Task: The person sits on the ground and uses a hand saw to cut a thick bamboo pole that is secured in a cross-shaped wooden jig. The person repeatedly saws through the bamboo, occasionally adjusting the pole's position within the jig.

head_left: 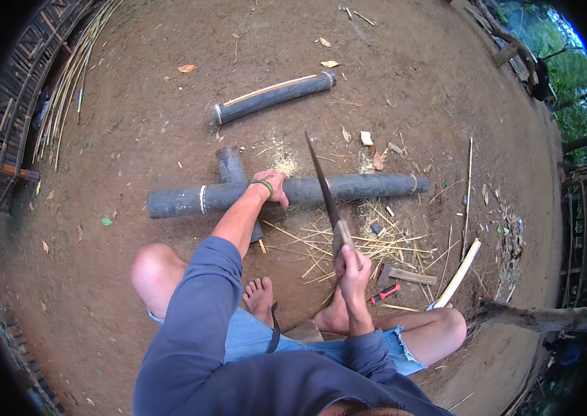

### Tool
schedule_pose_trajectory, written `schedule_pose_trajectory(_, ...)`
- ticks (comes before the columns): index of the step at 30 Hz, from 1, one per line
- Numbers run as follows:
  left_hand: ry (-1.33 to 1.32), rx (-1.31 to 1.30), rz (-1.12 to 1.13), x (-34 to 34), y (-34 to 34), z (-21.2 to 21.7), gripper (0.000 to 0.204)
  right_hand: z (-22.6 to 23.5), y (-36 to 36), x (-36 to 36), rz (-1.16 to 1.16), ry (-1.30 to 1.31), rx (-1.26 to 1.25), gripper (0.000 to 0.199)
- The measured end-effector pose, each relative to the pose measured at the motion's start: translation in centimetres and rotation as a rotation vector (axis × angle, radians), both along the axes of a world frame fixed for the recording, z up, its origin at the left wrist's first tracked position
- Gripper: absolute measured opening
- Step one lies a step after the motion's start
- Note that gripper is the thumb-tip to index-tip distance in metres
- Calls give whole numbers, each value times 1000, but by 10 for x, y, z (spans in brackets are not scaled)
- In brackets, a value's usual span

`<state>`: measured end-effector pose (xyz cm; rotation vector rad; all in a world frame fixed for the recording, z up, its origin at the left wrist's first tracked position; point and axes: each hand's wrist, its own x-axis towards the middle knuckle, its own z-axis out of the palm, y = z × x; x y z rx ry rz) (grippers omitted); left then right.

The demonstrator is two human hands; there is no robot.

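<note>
A thick dark bamboo pole (370, 186) lies crosswise in front of me, resting over a shorter dark bamboo piece (231, 165). My left hand (274, 187), with a green band at its wrist, grips the pole near its middle; the far fingers are partly hidden. In my right hand (354, 267) is a handsaw (327, 187), its wooden handle closed in the fingers. The saw's long tapering blade points away from me and passes across the pole in view, to the right of my left hand. Whether blade and pole touch I cannot tell.
Another bamboo length (276, 97) with a split side lies farther off. Thin bamboo sticks (377, 243) and sawdust litter the ground. Near my right foot are a red-handled tool (385, 294) and a hammer-like wooden-handled tool (411, 276). A pale bamboo strip (458, 274) lies beyond them.
</note>
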<state>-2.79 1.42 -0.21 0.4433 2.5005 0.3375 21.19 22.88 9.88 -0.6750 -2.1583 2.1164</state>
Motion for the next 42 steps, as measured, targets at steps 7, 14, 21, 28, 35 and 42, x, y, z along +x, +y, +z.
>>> schedule_pose_trajectory(7,207,-10,75,35,13,-11,76,-61,-3,38,-15,-252,592,40)
schedule_pose_trajectory(14,140,-2,110,24,8,-1,69,-24,-13,29,154,-374,575,49)
schedule_pose_trajectory(21,108,24,54,15,9,-4,69,-35,-24,-21,133,-265,306,50)
schedule_pose_trajectory(28,58,-89,136,0,16,-2,71,-38,-32,-2,-41,-244,500,43)
schedule_pose_trajectory(35,103,-69,123,3,15,-4,73,32,-4,18,59,243,481,29)
schedule_pose_trajectory(42,277,-100,135,39,30,-10,81,-34,119,-27,-474,10,950,40)
